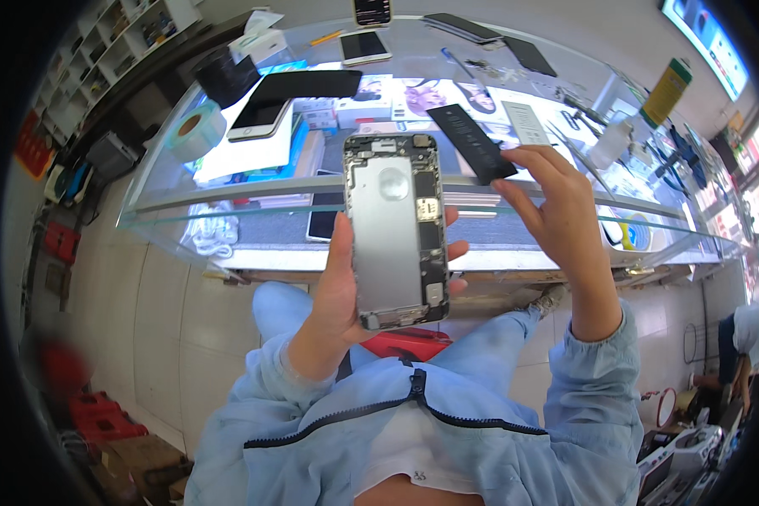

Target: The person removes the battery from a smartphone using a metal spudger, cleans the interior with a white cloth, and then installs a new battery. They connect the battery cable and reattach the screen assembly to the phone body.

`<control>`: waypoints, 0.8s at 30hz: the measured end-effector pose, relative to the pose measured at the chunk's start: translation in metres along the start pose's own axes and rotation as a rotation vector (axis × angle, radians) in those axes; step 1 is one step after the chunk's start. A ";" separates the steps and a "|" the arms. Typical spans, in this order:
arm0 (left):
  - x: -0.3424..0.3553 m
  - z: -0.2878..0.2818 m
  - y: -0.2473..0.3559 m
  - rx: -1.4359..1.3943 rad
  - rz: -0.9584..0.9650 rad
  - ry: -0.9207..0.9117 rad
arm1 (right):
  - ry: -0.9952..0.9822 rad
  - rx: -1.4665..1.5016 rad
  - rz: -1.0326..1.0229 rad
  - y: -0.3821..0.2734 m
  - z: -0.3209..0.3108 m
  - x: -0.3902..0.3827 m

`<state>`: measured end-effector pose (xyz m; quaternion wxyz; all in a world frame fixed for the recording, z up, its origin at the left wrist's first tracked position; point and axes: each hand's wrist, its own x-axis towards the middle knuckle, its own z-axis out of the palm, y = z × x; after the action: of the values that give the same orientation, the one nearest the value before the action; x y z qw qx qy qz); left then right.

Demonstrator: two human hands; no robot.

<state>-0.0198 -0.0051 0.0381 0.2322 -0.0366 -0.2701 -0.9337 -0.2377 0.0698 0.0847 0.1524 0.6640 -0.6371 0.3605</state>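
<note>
My left hand (337, 287) grips an opened phone body (382, 236), its inside facing me: a silver plate, a round pale patch and circuit parts along the right. The body is held upright in front of the glass counter, its battery bay bare. My right hand (544, 215) is closed on the lower end of a flat black battery (468, 139), pinched between thumb and fingers to the right of the phone body, over the counter. A pale battery-like strip (524, 125) lies behind it.
The glass counter (152, 211) bears phones (364, 47), a tape roll (190, 126), boxes (363, 93), tweezers and tools, a bottle (666, 93) and a clear bottle (605, 150). A screen (704, 46) hangs at upper right. Another person (746, 337) is at the right edge.
</note>
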 end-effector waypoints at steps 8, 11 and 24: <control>-0.005 -0.003 0.006 0.192 0.045 -0.087 | 0.122 0.089 -0.093 -0.025 0.016 -0.009; -0.007 -0.001 0.011 0.333 0.075 -0.069 | 0.120 0.297 -0.077 -0.040 0.018 -0.026; -0.019 -0.003 0.005 0.458 0.220 -0.085 | 0.055 0.485 -0.194 -0.075 0.037 -0.032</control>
<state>-0.0005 -0.0025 0.0338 0.3231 -0.0516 -0.4786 -0.8148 -0.1529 0.0795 0.0571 0.0399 0.7291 -0.4607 0.5046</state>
